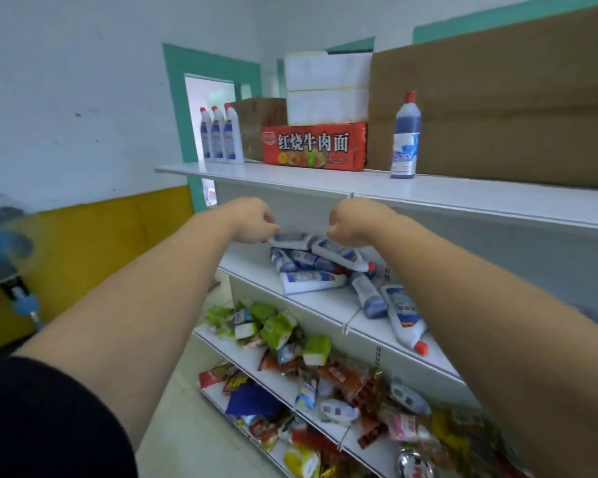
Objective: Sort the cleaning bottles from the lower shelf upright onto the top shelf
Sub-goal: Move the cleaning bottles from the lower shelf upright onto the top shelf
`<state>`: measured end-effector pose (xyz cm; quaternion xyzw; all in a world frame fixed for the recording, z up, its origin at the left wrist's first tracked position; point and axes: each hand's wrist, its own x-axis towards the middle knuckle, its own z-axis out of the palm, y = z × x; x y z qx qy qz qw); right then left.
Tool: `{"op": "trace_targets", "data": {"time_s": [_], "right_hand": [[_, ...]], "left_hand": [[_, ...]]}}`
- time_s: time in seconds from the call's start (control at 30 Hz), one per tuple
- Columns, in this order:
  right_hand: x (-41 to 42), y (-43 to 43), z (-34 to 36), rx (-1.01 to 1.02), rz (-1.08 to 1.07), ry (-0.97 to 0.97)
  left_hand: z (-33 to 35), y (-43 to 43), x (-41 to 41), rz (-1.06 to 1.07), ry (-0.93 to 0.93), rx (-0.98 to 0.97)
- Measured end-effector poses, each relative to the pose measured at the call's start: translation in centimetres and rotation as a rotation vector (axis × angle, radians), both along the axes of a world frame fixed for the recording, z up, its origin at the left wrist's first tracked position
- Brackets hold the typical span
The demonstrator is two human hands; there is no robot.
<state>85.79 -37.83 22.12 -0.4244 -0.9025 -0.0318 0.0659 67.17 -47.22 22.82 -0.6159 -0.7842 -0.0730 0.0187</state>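
At the left end of the top shelf [256,175] three bottles [218,138] stand upright side by side. They are white with red caps and blue-and-white labels whose print is too small to read. Beside them sits a red carton [315,146] printed with 红烧牛肉面 in white characters. Further right a lone bottle [406,139] stands upright, dark blue with a red cap and a blue-white label that is unreadable.

Below, the left hand [252,220] reaches to the lower shelf [321,301]. Its fingers are curled down at the end of the topmost bottle [292,240], touching it, but whether its grip has closed around the bottle cannot be told. The right hand [351,219] is just beside it, fingers curled under and hidden from view above the pile of bottles [325,267]. Its grip cannot be made out either.

The pile lies on its side, bottles crossing one another. They are white and blue bodies with red caps, and one long white bottle [404,315] lies apart toward the right.
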Motion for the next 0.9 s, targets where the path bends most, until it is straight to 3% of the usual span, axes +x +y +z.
{"op": "trace_targets", "data": {"time_s": [0.2,0.4,0.9], "right_hand": [[-9.6,2.2,-2.5,-0.029,0.094,-0.029],[-17.7,8.6,-6.2,-0.032,0.107,-0.058],[-27.0,21.8,-10.8,-0.171,-0.049,-0.078]], "left_hand": [[-2.3,-0.1,-9.2,0.120,-0.050,-0.001],[-4.6,5.6,-16.5,0.159,-0.075,-0.012],[-10.6,23.6,-27.0,-0.041,-0.096,-0.156]]}}
